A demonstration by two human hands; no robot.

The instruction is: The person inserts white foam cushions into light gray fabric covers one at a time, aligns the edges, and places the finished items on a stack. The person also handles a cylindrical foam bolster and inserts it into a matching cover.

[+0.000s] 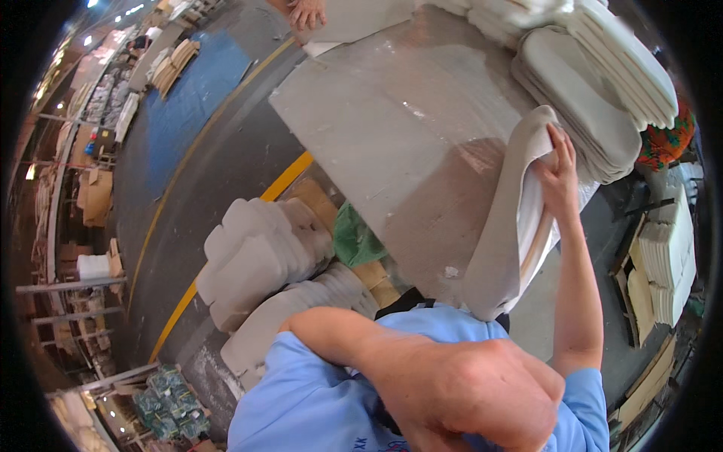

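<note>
My right hand (559, 177) grips the upper edge of a long grey padded piece (501, 218) with a rounded end, its fingers wrapped over the rim. The piece stands on edge at the table's near right side, its lower end against my body. A white inner layer shows along its opening. My left hand (489, 395) is bent close in front of my chest, its back toward me and its fingers hidden, so I cannot see whether it holds anything. Both hands are over the near side of the grey worktable (399, 113).
Stacked grey pads (580, 98) and white ones (625, 56) fill the table's far right. More grey pads (263, 256) are piled low at my left, beside a green bag (355, 235). Another person's hand (307, 13) rests at the far edge. Shelving (71, 286) lines the left.
</note>
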